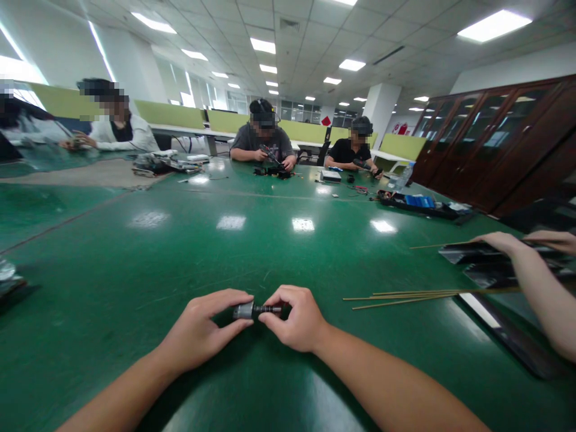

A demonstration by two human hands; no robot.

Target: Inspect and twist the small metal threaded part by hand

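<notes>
A small grey metal cylinder (pixel 243 310) lies level just above or on the green tabletop, between my two hands. From its right end runs a dark, stepped shaft (pixel 265 309); the exact kind of part cannot be told. My left hand (pixel 204 330) grips the cylinder between thumb and fingertips. The thumb and curled fingers of my right hand (pixel 294 318) pinch the shaft, hiding part of its far end.
Thin brass-coloured rods (pixel 405 296) lie to the right, near dark metal channels (pixel 468 252) and another person's hands (pixel 501 243). Across the green table (pixel 202 240), people handle tools and parts. A black tray (pixel 418 204) stands at the far right, and a foil-like bundle (pixel 9 279) at the left edge.
</notes>
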